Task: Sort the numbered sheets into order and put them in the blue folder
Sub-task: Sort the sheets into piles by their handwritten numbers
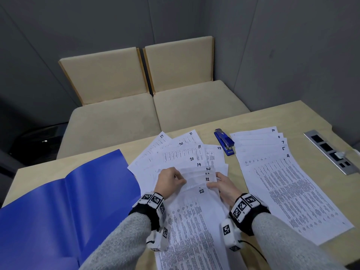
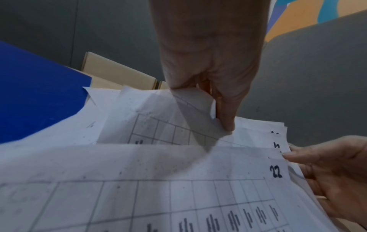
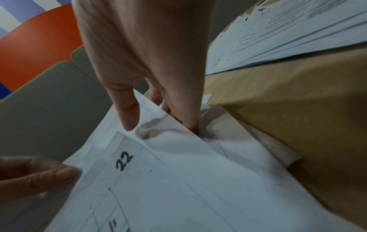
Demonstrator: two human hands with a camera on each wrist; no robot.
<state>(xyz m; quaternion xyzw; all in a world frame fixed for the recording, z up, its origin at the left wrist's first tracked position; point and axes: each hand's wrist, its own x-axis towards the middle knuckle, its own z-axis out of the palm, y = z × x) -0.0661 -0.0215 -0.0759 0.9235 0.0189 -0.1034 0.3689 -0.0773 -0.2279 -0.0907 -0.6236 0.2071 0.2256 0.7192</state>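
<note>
Holding a fanned bundle of numbered sheets (image 1: 196, 178) over the middle of the bench (image 1: 292, 114), I see my left hand (image 1: 169, 179) pinching the bundle's top edge, thumb over fingers, while my right hand (image 1: 224, 187) grips its right edge with the thumb on top and the fingers curled beneath. The sheet marked 22 (image 1: 191, 221) lies topmost and nearest me, with 12 and 14 peeking out just above it. Further sheets (image 1: 175, 151), numbered 17, 21, 11, 20, 19 and 23, lie spread loosely on the bench beyond my hands. To the right, a neater stepped stack (image 1: 282, 176) shows 10, 7, 5 and 4. The blue folder (image 1: 64, 207) lies open at the left, its edge touching the loose sheets. A blue stapler (image 1: 224, 142) sits between the two paper groups.
</note>
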